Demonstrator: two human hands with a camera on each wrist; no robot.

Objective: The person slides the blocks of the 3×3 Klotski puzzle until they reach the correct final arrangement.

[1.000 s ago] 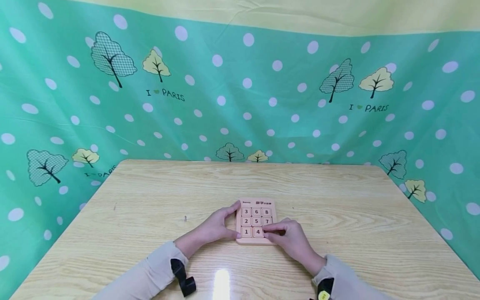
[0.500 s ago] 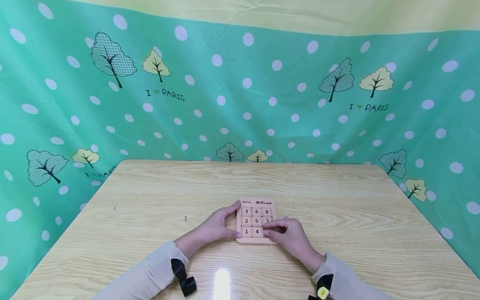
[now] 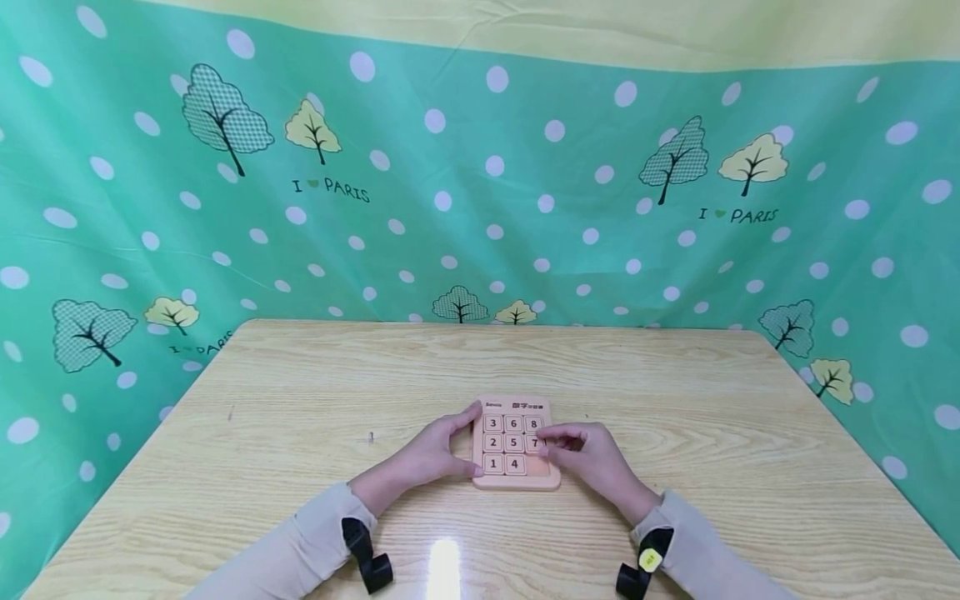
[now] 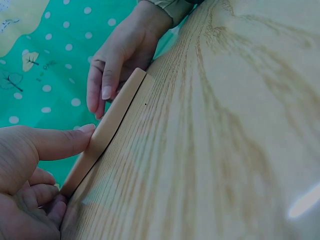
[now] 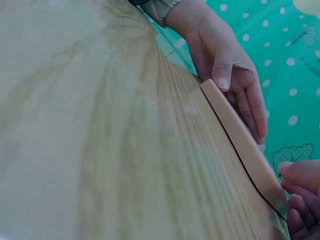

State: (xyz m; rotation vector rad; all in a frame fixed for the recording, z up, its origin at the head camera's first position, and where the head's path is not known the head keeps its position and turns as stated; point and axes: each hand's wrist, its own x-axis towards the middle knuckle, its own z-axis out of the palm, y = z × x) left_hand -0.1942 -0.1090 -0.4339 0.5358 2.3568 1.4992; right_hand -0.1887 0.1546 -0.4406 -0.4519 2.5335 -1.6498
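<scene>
A pink number slide puzzle lies flat on the wooden table. Its tiles read 3, 6, 8 on top, then 2, 5, 7, then 1 and 4, with a bare slot at the lower right. My left hand grips the board's left side, thumb at the lower corner and forefinger along the upper edge. At the right side, my right hand has forefinger and thumb tips at the number 7 tile, partly covering it. Both wrist views show the board's thin front edge with a hand at either end.
The light wooden table extends around the board on all sides. A green dotted cloth with printed trees hangs behind it. Black straps with small devices sit on both wrists. Light glares off the table's front.
My right hand has moved up and right from beside the 4 tile to the 7 tile, uncovering the bare lower-right slot. The 4 tile sits slightly further left. My left hand stays put.
</scene>
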